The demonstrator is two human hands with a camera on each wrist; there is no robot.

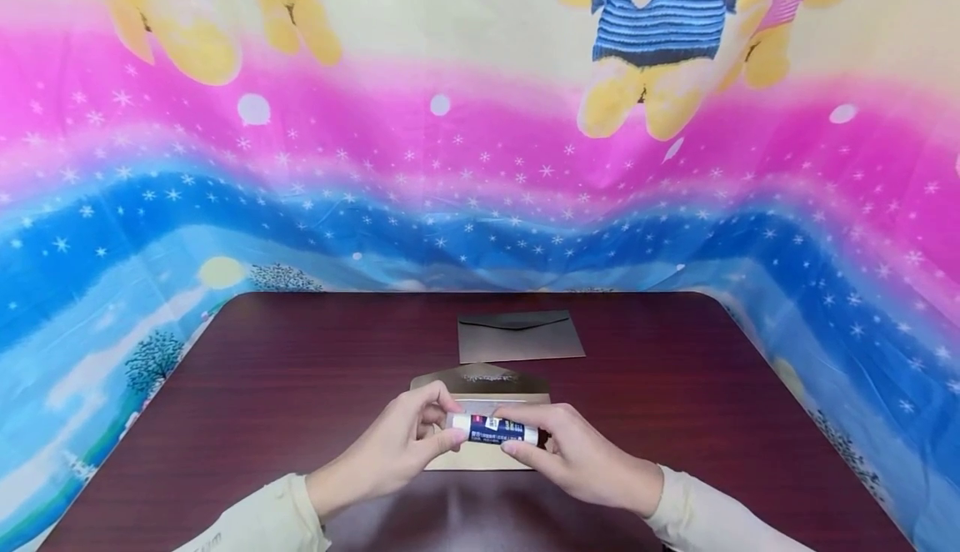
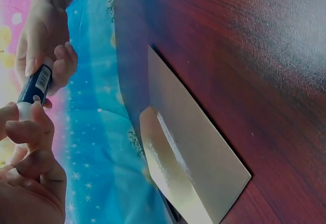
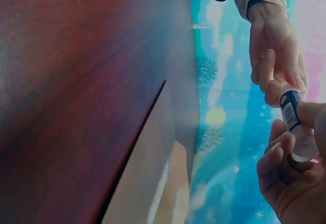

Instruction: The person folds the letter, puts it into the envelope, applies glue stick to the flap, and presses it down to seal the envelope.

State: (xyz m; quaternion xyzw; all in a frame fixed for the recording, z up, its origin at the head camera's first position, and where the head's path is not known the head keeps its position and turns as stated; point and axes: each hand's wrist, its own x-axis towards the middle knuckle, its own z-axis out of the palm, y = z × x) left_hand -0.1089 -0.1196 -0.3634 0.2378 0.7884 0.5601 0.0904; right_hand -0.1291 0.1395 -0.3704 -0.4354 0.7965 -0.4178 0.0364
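Observation:
A glue stick (image 1: 495, 429) with a navy label and pale ends lies level between both hands, above an envelope. My left hand (image 1: 397, 439) pinches its left end between thumb and fingers. Its other end is gripped by my right hand (image 1: 577, 452). Below them lies a gold envelope (image 2: 204, 127), its flap (image 1: 480, 378) raised and pointing away from me. Whitish streaks run along that flap, visible in all three views. In the head view the hands and the glue stick hide part of this envelope.
Behind the open envelope, a second envelope (image 1: 517, 342) lies with its flap folded down. Both rest on a dark red-brown wooden table (image 1: 300, 352) with rounded far corners. A patterned cloth (image 1: 465, 168) hangs around the table's far and side edges.

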